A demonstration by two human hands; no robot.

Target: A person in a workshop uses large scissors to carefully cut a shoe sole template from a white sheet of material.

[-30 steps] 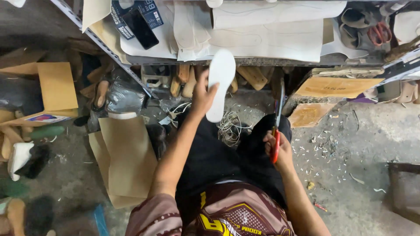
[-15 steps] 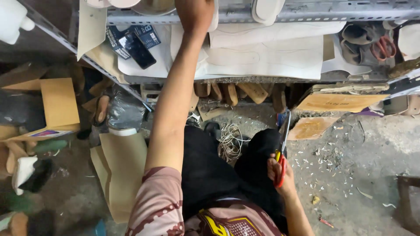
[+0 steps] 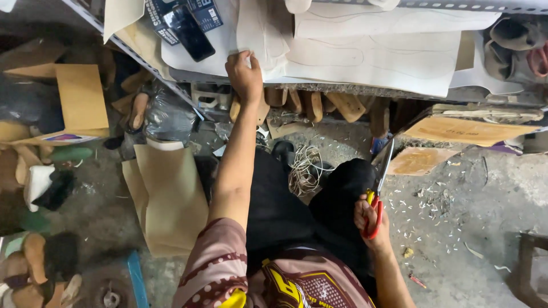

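Note:
My left hand (image 3: 244, 75) reaches forward to the low shelf and its fingers pinch the edge of a white sheet (image 3: 257, 35) marked with sole outlines. My right hand (image 3: 371, 219) rests beside my right knee and grips red-handled scissors (image 3: 379, 185), blades pointing up and away. A larger white sheet (image 3: 377, 54) with drawn outlines lies to the right on the same shelf. I sit on the floor in black trousers.
A black phone (image 3: 188, 33) and dark packets lie on the shelf at left. Wooden shoe lasts (image 3: 319, 105) stand under the shelf. Brown card pieces (image 3: 168, 194) lie left of my leg, a string coil (image 3: 305, 168) between my knees, cardboard (image 3: 474, 131) at right.
My left hand held a white sole, lifted it above the shelf out of view, and has come back down without it onto the white sheet. The scissors hand stayed put.

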